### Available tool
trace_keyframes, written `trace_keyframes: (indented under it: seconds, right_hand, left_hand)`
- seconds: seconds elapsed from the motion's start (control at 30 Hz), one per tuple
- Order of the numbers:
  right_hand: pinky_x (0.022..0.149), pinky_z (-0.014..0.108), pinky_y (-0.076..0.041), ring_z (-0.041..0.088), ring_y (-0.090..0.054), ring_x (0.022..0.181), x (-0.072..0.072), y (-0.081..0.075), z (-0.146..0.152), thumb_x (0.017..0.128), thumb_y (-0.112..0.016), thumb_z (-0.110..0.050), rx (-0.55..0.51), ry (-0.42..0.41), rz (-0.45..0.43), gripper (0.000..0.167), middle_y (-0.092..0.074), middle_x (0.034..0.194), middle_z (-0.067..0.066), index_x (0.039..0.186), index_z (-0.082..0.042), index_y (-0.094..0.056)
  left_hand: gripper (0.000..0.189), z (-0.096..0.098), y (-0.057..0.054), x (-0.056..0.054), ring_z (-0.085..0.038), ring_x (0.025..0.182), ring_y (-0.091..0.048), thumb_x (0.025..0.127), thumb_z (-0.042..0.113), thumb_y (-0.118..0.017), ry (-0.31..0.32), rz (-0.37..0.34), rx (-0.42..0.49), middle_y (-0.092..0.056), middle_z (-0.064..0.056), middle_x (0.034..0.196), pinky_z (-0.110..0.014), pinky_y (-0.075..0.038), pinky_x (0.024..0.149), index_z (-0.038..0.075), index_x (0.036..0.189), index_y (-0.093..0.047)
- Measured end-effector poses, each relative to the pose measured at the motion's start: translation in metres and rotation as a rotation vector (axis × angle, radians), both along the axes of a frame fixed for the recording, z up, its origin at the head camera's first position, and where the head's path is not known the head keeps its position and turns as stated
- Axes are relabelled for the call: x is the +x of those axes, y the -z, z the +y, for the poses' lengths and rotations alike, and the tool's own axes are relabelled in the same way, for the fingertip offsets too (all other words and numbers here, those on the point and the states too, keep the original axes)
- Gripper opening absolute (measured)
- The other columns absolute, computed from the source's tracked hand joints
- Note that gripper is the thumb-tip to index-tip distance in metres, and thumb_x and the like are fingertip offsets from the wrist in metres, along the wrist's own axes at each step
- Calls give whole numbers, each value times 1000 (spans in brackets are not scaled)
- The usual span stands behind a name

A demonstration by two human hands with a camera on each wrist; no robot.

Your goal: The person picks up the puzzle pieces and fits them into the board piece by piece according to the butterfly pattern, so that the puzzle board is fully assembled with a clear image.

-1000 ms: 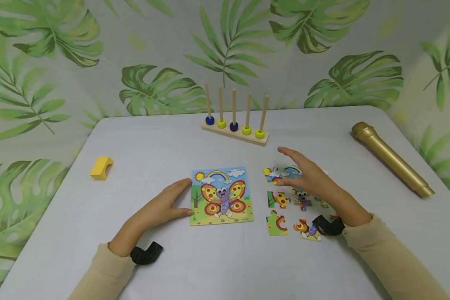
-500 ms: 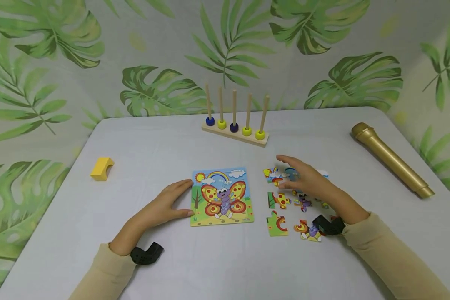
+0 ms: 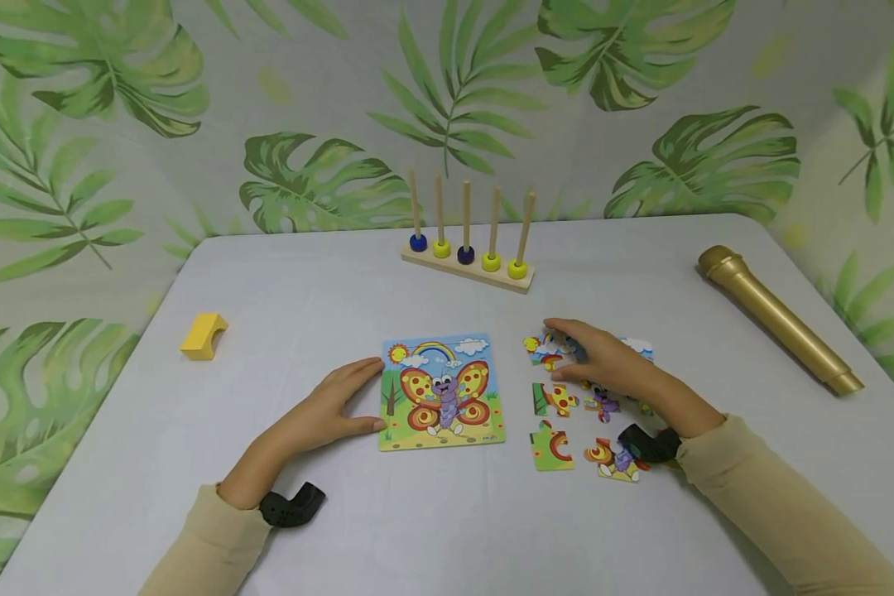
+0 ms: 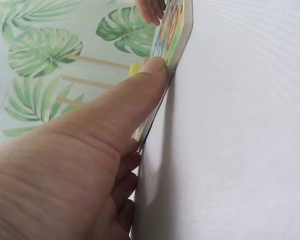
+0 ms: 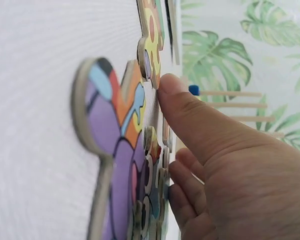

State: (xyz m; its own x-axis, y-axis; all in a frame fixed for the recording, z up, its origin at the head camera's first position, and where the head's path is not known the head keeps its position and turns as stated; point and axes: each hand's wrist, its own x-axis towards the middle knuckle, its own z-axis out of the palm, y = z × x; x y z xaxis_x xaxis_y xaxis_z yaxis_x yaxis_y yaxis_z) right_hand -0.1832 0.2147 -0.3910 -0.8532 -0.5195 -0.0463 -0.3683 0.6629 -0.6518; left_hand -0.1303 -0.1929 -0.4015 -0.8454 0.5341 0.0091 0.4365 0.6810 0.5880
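Observation:
A square butterfly picture board [image 3: 443, 393] lies flat on the table. My left hand [image 3: 324, 406] is at its left edge, fingers and thumb spread; in the left wrist view the thumb [image 4: 140, 85] rests at the board's edge. Rows of loose puzzle pieces lie to the board's right. My right hand [image 3: 611, 360] is low over the top row, thumb and fingers apart around a piece partly hidden under it. Near its fingertips is the sun piece [image 3: 534, 349]. In the right wrist view a purple puzzle piece [image 5: 110, 125] stands out close to the camera.
A wooden peg stand [image 3: 465, 269] with blue and yellow beads stands at the back. To the right lies a gold microphone [image 3: 778, 319]. A yellow arch block [image 3: 203, 337] sits on the left. Green and grass-coloured puzzle piece [image 3: 551, 449] lies in the bottom row.
My right hand has come down and slightly towards me over the top row, its thumb and fingers drawing a little closer together. The left hand stays at the board.

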Motion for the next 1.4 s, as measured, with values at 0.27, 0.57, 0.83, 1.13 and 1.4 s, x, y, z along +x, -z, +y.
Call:
trace_keyframes:
  seconds: [0.27,0.57,0.83,1.13,1.4]
  right_hand:
    - [100,47,-25,30,-27,128,-4,2,-1,81,-66,-32,9,-29,4,71,-34,139,14,138,-6,-33]
    - [96,50,-30,33,-33,123,-8,5,-1,80,-67,-32,40,-68,83,65,-39,133,15,134,-4,-40]
    - [90,51,-35,34,-37,115,-6,2,-3,81,-67,-29,77,-73,110,58,-42,123,16,129,-3,-47]
    - [90,50,-36,33,-39,114,-5,2,-4,80,-67,-35,76,-33,113,60,-40,124,17,127,-3,-48]
    - [88,48,-39,31,-43,110,-4,-4,-4,78,-69,-35,57,-18,159,59,-41,121,15,125,-5,-49]
  left_hand:
    - [83,0,1,0,-33,130,-21,76,45,-67,-8,1,-5,-27,-12,143,-52,-22,100,8,140,-31]
    - [83,0,0,0,-34,130,-21,76,46,-67,-5,5,-5,-27,-12,143,-52,-21,100,8,140,-31]
    - [82,0,1,0,-32,130,-21,77,46,-66,-2,2,-13,-27,-12,143,-51,-20,101,8,140,-30]
    - [86,2,0,2,-32,130,-21,75,47,-67,1,21,-20,-27,-12,143,-52,-18,102,6,140,-30]
    - [87,2,2,1,-32,130,-20,75,48,-67,4,32,-29,-27,-12,143,-52,-17,102,6,141,-29]
